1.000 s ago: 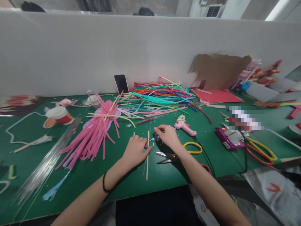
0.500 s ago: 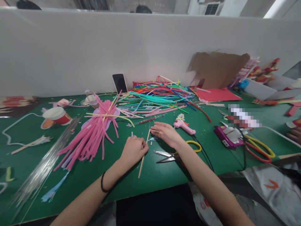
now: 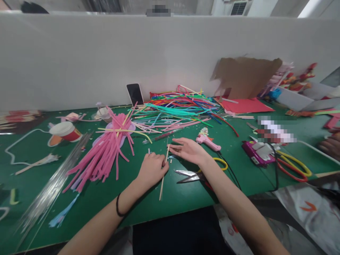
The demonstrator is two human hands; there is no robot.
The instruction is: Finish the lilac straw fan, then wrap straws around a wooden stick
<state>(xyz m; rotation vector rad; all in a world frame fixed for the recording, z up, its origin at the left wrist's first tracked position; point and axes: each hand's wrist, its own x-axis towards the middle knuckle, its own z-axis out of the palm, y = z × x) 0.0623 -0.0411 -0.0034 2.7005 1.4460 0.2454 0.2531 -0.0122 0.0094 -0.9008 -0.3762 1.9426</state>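
Observation:
My left hand [image 3: 151, 169] is closed, with a thin wooden stick [image 3: 162, 187] pinched between thumb and fingers. The stick slants over the green table, its upper end near the fingertips of my right hand [image 3: 189, 152]. The fingers of that hand are stretched and a little apart; whether they touch the stick I cannot tell. Small light scraps lie beneath the right hand. Scissors [image 3: 190, 176] with yellow and red handles lie part-open under my right forearm. Just beyond that hand sits a pink glue gun [image 3: 208, 141].
Pink pipe cleaners [image 3: 102, 154] and clear thin rods [image 3: 54, 184] lie left, near a paper cup [image 3: 66, 131]. Mixed pipe cleaners [image 3: 180, 106] and a phone [image 3: 135, 94] are at the back. A purple power strip [image 3: 256, 154] stands right; another person's hand [image 3: 330, 147] shows at the edge.
The stick has turned slightly more upright, its lower end shifting right. My right hand's fingers have spread a little and moved slightly. The left hand keeps its pinch.

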